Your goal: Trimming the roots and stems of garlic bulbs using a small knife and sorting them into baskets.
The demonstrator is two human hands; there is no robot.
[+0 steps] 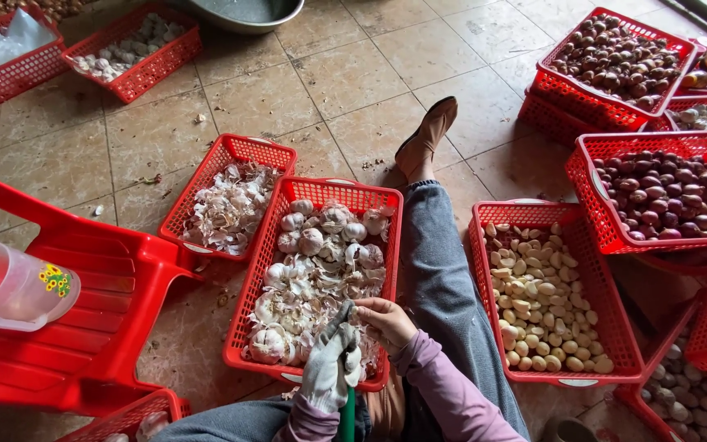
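My left hand (327,368), in a grey-white work glove, is closed around a garlic bulb (353,361) over the near edge of a red basket (249,307) full of whole garlic bulbs and skins. My bare right hand (384,322) pinches the same bulb from the right. A green handle (346,419) sticks up below the gloved hand. My leg in jeans (439,278) stretches between two baskets, ending in a brown shoe (425,137).
A red basket of peeled cloves (543,299) sits right of my leg. A basket of garlic skins (227,205) lies to the left. Baskets of shallots (664,196) stack at right. A red plastic chair (100,319) holds a clear jug (10,286).
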